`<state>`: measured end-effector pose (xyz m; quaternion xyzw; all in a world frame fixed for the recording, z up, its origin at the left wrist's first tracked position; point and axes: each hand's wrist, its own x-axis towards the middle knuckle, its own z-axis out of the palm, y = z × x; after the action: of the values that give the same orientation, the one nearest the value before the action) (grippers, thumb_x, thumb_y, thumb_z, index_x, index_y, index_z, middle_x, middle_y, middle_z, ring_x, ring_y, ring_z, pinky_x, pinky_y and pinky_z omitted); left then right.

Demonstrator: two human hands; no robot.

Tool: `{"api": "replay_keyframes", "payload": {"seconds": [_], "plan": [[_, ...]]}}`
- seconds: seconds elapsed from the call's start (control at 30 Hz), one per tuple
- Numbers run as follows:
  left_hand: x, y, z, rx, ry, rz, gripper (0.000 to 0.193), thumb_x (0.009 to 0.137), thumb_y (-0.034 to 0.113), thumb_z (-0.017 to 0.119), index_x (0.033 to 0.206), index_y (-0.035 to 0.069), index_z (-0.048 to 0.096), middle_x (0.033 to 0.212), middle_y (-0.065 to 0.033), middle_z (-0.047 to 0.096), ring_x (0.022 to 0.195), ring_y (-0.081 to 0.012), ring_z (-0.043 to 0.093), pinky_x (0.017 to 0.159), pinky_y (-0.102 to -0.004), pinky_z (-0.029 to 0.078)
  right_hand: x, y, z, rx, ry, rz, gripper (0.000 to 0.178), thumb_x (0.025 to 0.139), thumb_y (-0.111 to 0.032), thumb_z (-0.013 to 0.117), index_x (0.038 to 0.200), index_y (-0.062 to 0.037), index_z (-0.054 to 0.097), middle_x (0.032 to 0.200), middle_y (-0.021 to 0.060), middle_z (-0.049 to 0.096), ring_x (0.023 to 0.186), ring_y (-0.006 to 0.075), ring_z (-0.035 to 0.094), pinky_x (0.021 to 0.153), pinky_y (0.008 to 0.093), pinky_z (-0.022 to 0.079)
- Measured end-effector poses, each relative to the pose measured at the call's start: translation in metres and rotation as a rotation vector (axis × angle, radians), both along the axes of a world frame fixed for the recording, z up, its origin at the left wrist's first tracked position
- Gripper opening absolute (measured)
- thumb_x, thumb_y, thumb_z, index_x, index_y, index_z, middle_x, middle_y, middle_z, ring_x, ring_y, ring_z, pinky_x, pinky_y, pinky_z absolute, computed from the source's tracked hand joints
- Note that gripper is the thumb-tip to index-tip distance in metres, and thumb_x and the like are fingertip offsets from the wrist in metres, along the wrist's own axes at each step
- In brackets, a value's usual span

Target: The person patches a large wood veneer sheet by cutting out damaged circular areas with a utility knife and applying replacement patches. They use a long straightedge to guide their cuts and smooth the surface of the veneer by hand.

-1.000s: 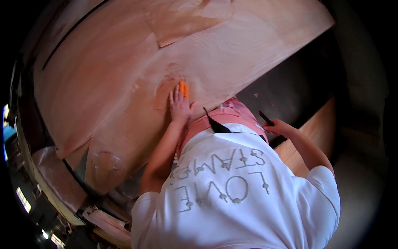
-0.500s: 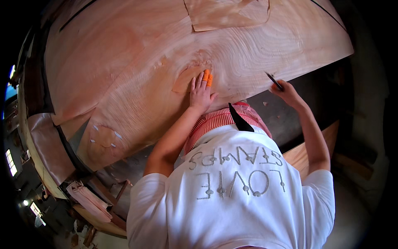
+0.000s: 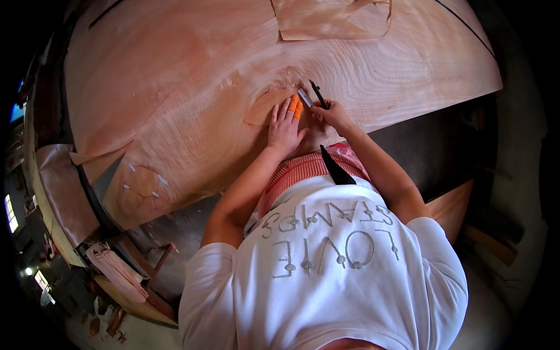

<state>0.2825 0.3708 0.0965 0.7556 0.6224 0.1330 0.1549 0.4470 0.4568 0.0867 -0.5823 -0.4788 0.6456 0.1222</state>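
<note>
My left hand (image 3: pixel 284 131) lies flat with fingers stretched over a small tan veneer patch (image 3: pixel 261 107), on a large sheet of pale brown wood veneer (image 3: pixel 192 111). Orange covers wrap two of its fingers. Close beside those fingertips, my right hand (image 3: pixel 331 115) is closed on a slim knife (image 3: pixel 304 97). Its silvery blade points at the patch's edge, and a dark pointed part sticks up beside it. Rough, torn-looking grain surrounds the far side of the patch. My fingers hide part of the knife's grip.
Another loose veneer piece (image 3: pixel 332 23) lies at the far edge. At left, small pale tape strips (image 3: pixel 163 180) ring a rounded patch. A brown sheet (image 3: pixel 67 195) hangs further left, above a stack of pinkish strips (image 3: pixel 116 271). A wood panel (image 3: pixel 452 208) stands at right.
My right hand has swung left from the sheet's near right edge, bringing the knife beside my left fingertips. My left hand stays flat on the patch.
</note>
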Motion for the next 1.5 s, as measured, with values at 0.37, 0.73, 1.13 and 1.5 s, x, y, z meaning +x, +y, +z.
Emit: {"api": "replay_keyframes", "payload": {"seconds": [0.37, 0.73, 1.13, 1.5], "plan": [[-0.008, 0.0, -0.005, 0.024, -0.009, -0.052, 0.064, 0.076, 0.035, 0.058, 0.126, 0.0, 0.039, 0.134, -0.0158, 0.033, 0.127, -0.0276, 0.026, 0.105, -0.0441, 0.018, -0.001, -0.009, -0.003, 0.103, -0.065, -0.009, 0.021, 0.077, -0.02, 0.064, 0.085, -0.0012, 0.061, 0.066, 0.0044, 0.063, 0.056, 0.0087, 0.054, 0.05, 0.0253, 0.043], [-0.015, 0.005, -0.013, 0.116, -0.039, -0.093, 0.059, 0.075, 0.033, 0.058, 0.122, 0.0, 0.043, 0.129, -0.0161, 0.038, 0.123, -0.0289, 0.031, 0.103, -0.0428, 0.022, -0.001, -0.012, -0.015, 0.171, -0.092, 0.0, 0.021, 0.076, -0.021, 0.063, 0.085, -0.0023, 0.062, 0.064, 0.0039, 0.061, 0.054, 0.0094, 0.054, 0.05, 0.0251, 0.043], [0.001, 0.027, 0.007, -0.022, 0.163, -0.13, 0.052, 0.071, 0.036, 0.063, 0.111, 0.003, 0.054, 0.115, -0.0102, 0.047, 0.115, -0.0252, 0.036, 0.09, -0.0421, 0.032, -0.002, -0.013, -0.011, 0.175, -0.132, -0.004, 0.022, 0.074, -0.018, 0.064, 0.088, -0.0024, 0.06, 0.065, 0.0048, 0.06, 0.055, 0.01, 0.054, 0.05, 0.025, 0.043], [0.015, 0.028, 0.018, -0.038, 0.226, -0.064, 0.05, 0.072, 0.041, 0.06, 0.107, 0.005, 0.058, 0.118, -0.0103, 0.047, 0.114, -0.0247, 0.038, 0.092, -0.0404, 0.031, 0.062, 0.067, 0.025, 0.141, -0.124, 0.512, 0.02, 0.076, -0.023, 0.061, 0.08, -0.0039, 0.06, 0.063, 0.0003, 0.057, 0.057, 0.0096, 0.05, 0.053, 0.0252, 0.04]]}}
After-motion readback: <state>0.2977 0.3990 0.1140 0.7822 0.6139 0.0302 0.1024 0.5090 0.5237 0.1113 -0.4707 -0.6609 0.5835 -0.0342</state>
